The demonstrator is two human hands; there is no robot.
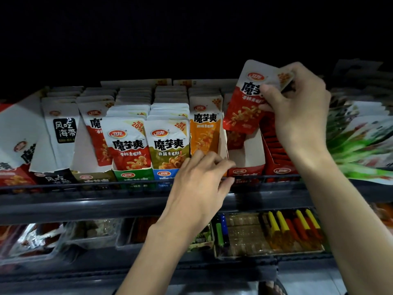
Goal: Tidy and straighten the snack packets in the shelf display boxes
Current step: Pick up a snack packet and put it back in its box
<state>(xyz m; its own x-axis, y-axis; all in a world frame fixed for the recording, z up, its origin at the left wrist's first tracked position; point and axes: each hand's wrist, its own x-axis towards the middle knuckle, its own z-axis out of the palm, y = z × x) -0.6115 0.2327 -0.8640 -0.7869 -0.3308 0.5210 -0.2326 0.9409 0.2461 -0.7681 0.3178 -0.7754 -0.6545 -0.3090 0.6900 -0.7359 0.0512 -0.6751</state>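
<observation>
red packet (242,107): up in the air on the right, tilted, hanging over the red display box (246,167) and the row behind it; bottom edge is just above the box's open space

second packet (286,78): only a corner shows behind the first one, tucked into the same hand

right hand (297,107): holding the red packet, thumb on the printed front, fingers wrapped round the back

red display box: mostly bare inside from what I can see, with a few red packets at the far end

left hand (200,182): low at the near edge of the shelf, fingers curled at the near left corner of the red display box; honestly can't tell if it's pinching the cardboard or just resting there

orange packet (205,133): upright in the box just left of the red one, right above the left hand's knuckles

green packet (169,145) and red-front packet (129,145): next boxes to the left, standing straight, full rows behind

seaweed packet (63,128): further left, leaning a bit

shelf rail (85,186): dark bar running along the near side of all the boxes

lower shelf: yellow-capped sticks (282,222) in a tray, under my right arm
</observation>
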